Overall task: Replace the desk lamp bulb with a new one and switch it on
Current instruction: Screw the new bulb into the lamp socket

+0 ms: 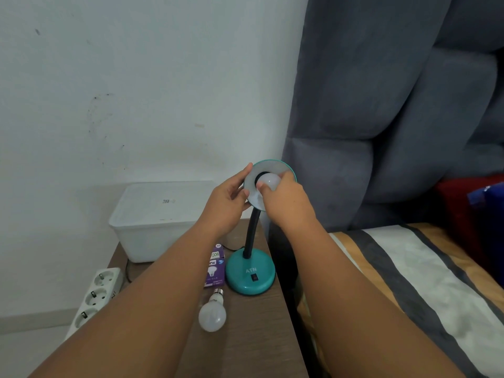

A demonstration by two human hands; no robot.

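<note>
Far left and low of your grip, a white power strip (95,293) lies along the left edge of the table (259,345). Next in, a white lidded box (152,222) sits against the wall, just left of and below your left hand (225,205).

That left hand grips the lamp shade (272,167) by its left rim, thumb up on the top edge, fingers curled behind. The shade's open face is turned up towards you. Inside it, your right hand (286,204) is wrapped round the white bulb (273,180), fingertips pinching its dome right at the dark socket. Tight quarters there, with the shade's rim ringing your fingers all round.

Straight down from the grip, the black gooseneck (252,230) drops to the teal base (251,274), with its switch (254,277) on the near side. Left of the base lies a purple bulb carton (216,268), and nearer you a loose bulb (212,313) rests on its side, screw cap pointing at the carton. There is bare tabletop on the near side of that bulb.

Watch the right: the base sits hard up against the table's right edge. Past it a narrow gap, then the striped bed (409,282), and the grey padded headboard (381,105) stands close beside the shade.
</note>
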